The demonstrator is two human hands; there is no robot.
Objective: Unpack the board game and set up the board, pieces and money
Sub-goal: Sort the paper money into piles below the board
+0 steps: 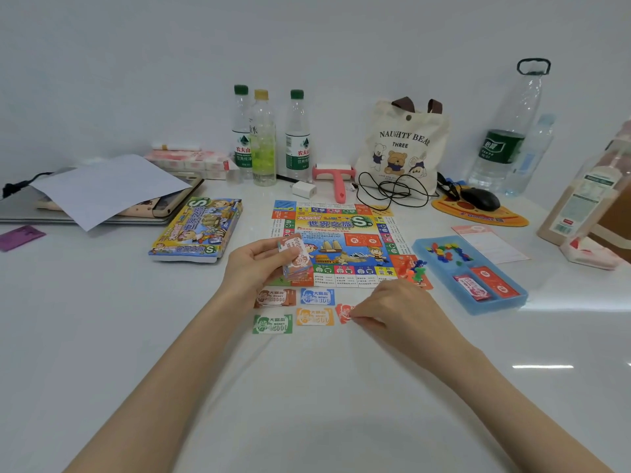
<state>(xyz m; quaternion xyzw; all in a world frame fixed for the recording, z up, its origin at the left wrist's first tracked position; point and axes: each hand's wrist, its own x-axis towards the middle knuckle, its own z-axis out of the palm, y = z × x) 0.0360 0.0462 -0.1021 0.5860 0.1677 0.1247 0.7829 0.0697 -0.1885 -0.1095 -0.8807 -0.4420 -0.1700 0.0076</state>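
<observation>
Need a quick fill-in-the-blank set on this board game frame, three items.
1. The left hand grips the money stack at the left edge of the ____.
2. The right hand pinches the red note, right of the ____ note.
3. The blue tray lies ____ of the board.
Missing: board; orange; right.

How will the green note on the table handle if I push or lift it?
Probably floppy and very light: the green note looks like thin paper. Lying flat on the glossy table, it likely slides when pushed and resists an edge pinch.
</observation>
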